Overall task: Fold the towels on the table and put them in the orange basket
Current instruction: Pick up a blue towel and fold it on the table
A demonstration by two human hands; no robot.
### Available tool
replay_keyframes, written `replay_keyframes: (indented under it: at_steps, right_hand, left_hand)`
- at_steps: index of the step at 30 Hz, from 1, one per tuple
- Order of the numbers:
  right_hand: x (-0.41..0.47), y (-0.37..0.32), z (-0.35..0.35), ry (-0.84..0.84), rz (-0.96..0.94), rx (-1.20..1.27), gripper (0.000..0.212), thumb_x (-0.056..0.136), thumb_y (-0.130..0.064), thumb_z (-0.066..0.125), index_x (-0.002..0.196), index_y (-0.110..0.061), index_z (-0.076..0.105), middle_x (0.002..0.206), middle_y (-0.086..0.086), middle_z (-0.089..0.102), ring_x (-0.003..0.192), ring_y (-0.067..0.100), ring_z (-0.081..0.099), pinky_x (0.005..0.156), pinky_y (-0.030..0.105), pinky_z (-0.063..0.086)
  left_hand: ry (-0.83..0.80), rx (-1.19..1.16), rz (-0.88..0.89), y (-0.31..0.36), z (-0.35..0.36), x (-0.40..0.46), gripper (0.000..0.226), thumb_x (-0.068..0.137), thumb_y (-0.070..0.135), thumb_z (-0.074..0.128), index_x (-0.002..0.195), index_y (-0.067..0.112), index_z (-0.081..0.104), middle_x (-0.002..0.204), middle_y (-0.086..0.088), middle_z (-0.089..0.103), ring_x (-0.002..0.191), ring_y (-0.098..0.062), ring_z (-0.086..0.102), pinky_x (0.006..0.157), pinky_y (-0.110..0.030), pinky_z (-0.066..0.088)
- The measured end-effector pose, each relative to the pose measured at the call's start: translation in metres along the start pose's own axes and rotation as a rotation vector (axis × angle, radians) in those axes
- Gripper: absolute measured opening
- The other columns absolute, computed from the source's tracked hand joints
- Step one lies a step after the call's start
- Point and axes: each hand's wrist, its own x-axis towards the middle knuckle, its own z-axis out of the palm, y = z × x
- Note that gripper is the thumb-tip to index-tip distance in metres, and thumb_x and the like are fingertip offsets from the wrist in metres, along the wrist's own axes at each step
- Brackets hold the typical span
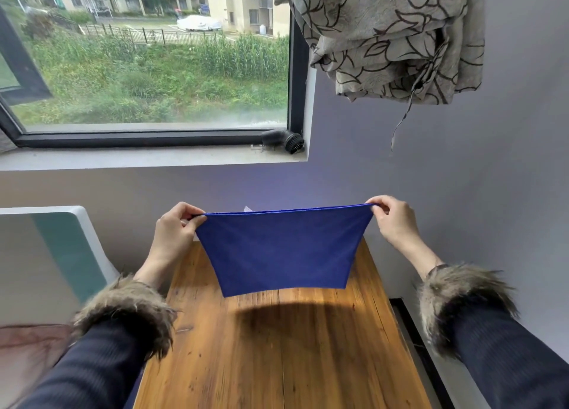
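You hold the blue towel point(281, 250) up off the wooden table point(277, 353), your left hand point(175, 233) pinched on one top corner and your right hand point(392, 220) pinched on the other, so it hangs taut with its lower edge clear of the wood. The orange basket is out of view. If either pinch slackens, that corner will likely drop and the towel bunch; lowering it unevenly could crease the fold.

The wooden table point(308, 362) — plank-topped — bears only the towel's shadow point(286, 317).
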Motion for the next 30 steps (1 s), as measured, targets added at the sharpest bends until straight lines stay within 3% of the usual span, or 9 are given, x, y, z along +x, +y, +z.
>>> replay_keyframes:
  at_steps: [5, 9, 12, 15, 18, 22, 27, 30]
  right_hand:
    - [-0.036, 0.020, 0.002, -0.046, -0.003, -0.011, 0.018, 0.088, -0.001, 0.052, 0.093, -0.006, 0.069, 0.095, 0.008, 0.069, 0.082, 0.016, 0.056, 0.070, 0.018, 0.034]
    - [-0.088, 0.063, 0.006, -0.258, 0.038, -0.136, 0.017, 0.086, -0.001, 0.056, 0.090, -0.009, 0.071, 0.092, 0.005, 0.070, 0.083, 0.016, 0.056, 0.070, 0.017, 0.032]
    - [-0.134, 0.100, 0.013, -0.474, 0.149, -0.216, 0.017, 0.086, -0.004, 0.056, 0.089, -0.012, 0.071, 0.091, 0.002, 0.069, 0.091, 0.018, 0.059, 0.072, 0.016, 0.031]
    - [-0.177, 0.128, 0.022, -0.660, 0.280, -0.252, 0.018, 0.088, -0.007, 0.053, 0.090, -0.013, 0.070, 0.097, 0.003, 0.068, 0.097, 0.018, 0.059, 0.080, 0.021, 0.038]
    - [-0.204, 0.147, 0.027, -0.771, 0.375, -0.285, 0.016, 0.088, -0.007, 0.055, 0.091, -0.012, 0.070, 0.099, 0.005, 0.068, 0.097, 0.018, 0.059, 0.084, 0.024, 0.042]
    - [-0.214, 0.158, 0.029, -0.774, 0.434, -0.241, 0.016, 0.087, -0.006, 0.057, 0.082, -0.017, 0.067, 0.093, 0.002, 0.067, 0.094, 0.018, 0.059, 0.080, 0.024, 0.041]
    - [-0.192, 0.162, 0.046, -0.645, 0.480, -0.116, 0.009, 0.087, -0.005, 0.058, 0.088, -0.009, 0.066, 0.092, 0.006, 0.064, 0.090, 0.019, 0.057, 0.075, 0.026, 0.045]
    - [-0.172, 0.165, 0.061, -0.555, 0.617, 0.085, 0.011, 0.088, 0.002, 0.056, 0.096, 0.004, 0.063, 0.090, 0.014, 0.060, 0.083, 0.021, 0.055, 0.058, 0.012, 0.048]
  left_hand:
    - [-0.109, -0.016, -0.047, -0.017, -0.003, -0.030, 0.012, 0.083, 0.000, 0.065, 0.080, 0.012, 0.064, 0.080, -0.001, 0.068, 0.075, -0.014, 0.062, 0.073, -0.020, 0.048]
    - [-0.428, 0.103, -0.171, -0.055, -0.001, -0.080, 0.014, 0.080, 0.000, 0.068, 0.073, 0.013, 0.066, 0.074, -0.005, 0.070, 0.071, -0.020, 0.062, 0.070, -0.028, 0.048]
    - [-0.674, 0.191, -0.296, -0.086, 0.009, -0.127, 0.018, 0.079, 0.000, 0.069, 0.068, 0.013, 0.064, 0.068, -0.004, 0.068, 0.065, -0.016, 0.059, 0.060, -0.018, 0.043]
    - [-0.776, 0.212, -0.426, -0.111, 0.019, -0.172, 0.016, 0.080, 0.003, 0.068, 0.069, 0.013, 0.063, 0.066, 0.003, 0.066, 0.059, -0.003, 0.056, 0.055, -0.010, 0.040]
    - [-0.845, 0.202, -0.537, -0.130, 0.024, -0.199, 0.014, 0.081, 0.004, 0.068, 0.069, 0.012, 0.064, 0.063, 0.005, 0.063, 0.058, -0.005, 0.053, 0.055, -0.012, 0.041]
    - [-0.843, 0.194, -0.579, -0.137, 0.028, -0.204, 0.010, 0.082, 0.009, 0.068, 0.073, 0.012, 0.067, 0.068, 0.005, 0.066, 0.064, -0.005, 0.056, 0.058, -0.015, 0.043]
    - [-0.671, 0.196, -0.528, -0.139, 0.039, -0.183, 0.011, 0.084, 0.013, 0.067, 0.075, 0.019, 0.068, 0.080, 0.004, 0.069, 0.078, -0.008, 0.061, 0.070, -0.023, 0.044]
    - [-0.613, 0.217, -0.482, -0.142, 0.050, -0.165, 0.009, 0.085, 0.015, 0.066, 0.078, 0.019, 0.069, 0.081, 0.006, 0.069, 0.080, -0.006, 0.061, 0.074, -0.024, 0.043]
